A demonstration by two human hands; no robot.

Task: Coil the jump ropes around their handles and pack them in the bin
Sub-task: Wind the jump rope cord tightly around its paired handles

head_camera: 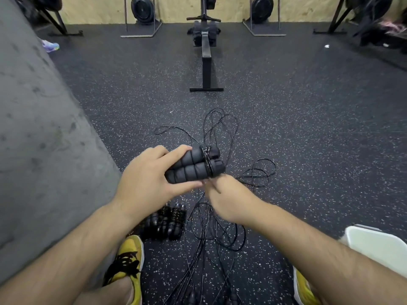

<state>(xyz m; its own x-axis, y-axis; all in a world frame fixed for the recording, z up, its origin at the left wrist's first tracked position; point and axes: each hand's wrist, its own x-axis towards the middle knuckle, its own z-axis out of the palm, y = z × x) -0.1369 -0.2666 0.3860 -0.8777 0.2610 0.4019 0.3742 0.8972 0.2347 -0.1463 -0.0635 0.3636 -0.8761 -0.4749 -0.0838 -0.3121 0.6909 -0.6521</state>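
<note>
- Sitting on the speckled rubber floor, we work low so slack cord can lie flat rather than swing. A grey concrete wall rises at our left, and a rowing machine stands well ahead.
- What we judge to be the white bin shows only a corner at our right side, near enough to drop bundles into. Its inside is hidden from here.
- Loose ropes sprawl in a tangle between our yellow shoes and out past the hands, not yet coiled.
- Two or three finished bundles lie side by side just ahead of the shoe on our left, parked there, we think, until packing.
- The foam handles are up in the air above the tangle, paired side by side and pointing right, with a few turns of cord round their far ends.
- Our left hand grasps the handles, thumb below and fingers over the top, forearm reaching in from the lower left. This clamps the pair into one spool.
- Our right hand, blurred, sits just under the handles' tips, fingers curled and seemingly pinching the cord to feed a turn.
</note>
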